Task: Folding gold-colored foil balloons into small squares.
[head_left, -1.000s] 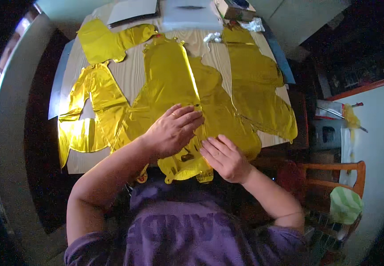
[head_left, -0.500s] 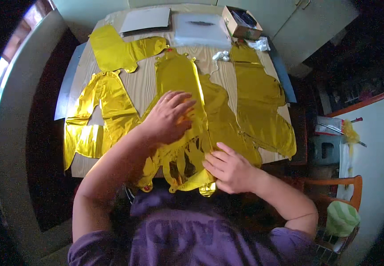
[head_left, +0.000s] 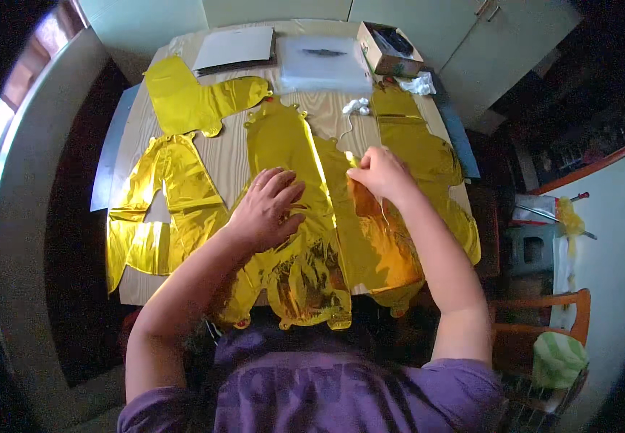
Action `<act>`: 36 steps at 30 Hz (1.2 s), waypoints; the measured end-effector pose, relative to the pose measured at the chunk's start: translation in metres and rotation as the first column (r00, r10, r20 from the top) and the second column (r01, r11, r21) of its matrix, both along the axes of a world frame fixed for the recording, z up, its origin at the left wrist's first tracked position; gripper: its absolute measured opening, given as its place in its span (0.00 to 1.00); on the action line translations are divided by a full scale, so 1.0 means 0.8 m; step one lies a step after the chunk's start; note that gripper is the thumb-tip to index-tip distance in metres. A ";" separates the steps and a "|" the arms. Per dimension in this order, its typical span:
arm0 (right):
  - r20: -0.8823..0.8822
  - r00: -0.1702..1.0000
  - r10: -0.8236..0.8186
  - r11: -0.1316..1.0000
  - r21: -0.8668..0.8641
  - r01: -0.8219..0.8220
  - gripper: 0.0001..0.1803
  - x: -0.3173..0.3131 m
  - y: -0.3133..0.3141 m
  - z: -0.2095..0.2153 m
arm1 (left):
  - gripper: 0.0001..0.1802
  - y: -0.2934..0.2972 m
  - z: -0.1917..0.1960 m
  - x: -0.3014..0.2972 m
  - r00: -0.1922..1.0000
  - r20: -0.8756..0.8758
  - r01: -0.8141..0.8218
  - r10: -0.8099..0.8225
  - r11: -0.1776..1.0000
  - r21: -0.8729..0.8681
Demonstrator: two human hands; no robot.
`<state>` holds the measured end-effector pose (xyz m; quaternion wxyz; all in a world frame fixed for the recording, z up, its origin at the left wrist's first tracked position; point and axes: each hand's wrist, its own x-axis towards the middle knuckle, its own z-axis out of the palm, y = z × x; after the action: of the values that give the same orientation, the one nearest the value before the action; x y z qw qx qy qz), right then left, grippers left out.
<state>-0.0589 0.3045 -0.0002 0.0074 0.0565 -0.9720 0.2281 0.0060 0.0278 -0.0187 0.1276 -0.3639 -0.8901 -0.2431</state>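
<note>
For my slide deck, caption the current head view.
The right hand pinches shiny gold-orange foil; the left hand lies over a long yellow-gold foil shape on a pale wood-grain table.

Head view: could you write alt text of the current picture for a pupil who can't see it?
A person's right hand pinches up one edge of a gold foil piece, while the left hand is spread on or just above another piece. More foil pieces cover much of the wooden table; a cardboard box stands near its far right corner.

The left hand (head_left: 263, 209) curves palm-down; the right hand (head_left: 386, 175) holds a pinch.
</note>
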 end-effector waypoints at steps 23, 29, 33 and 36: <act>-0.343 0.772 0.536 0.841 0.134 -0.524 0.23 0.034 -0.031 -0.032 | 0.31 0.000 0.006 0.002 0.999 0.035 -0.007 0.006 1.000 0.027; -0.285 0.741 0.608 0.793 0.245 -0.557 0.27 0.036 -0.033 -0.032 | 0.32 -0.004 0.003 -0.002 0.999 0.038 0.026 -0.028 0.999 0.041; -0.261 0.756 0.600 0.800 0.208 -0.563 0.27 0.034 -0.030 -0.032 | 0.31 -0.004 0.004 -0.003 0.999 0.043 0.026 -0.028 0.999 0.035; -0.252 0.784 0.568 0.823 0.161 -0.545 0.27 0.030 -0.027 -0.031 | 0.30 -0.004 0.000 -0.004 0.999 0.045 0.025 -0.026 0.999 0.042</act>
<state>-0.0351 0.2831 -0.0252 0.0793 0.3733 -0.9085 0.1704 0.0029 0.0246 -0.0186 0.1116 -0.3668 -0.8828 -0.2715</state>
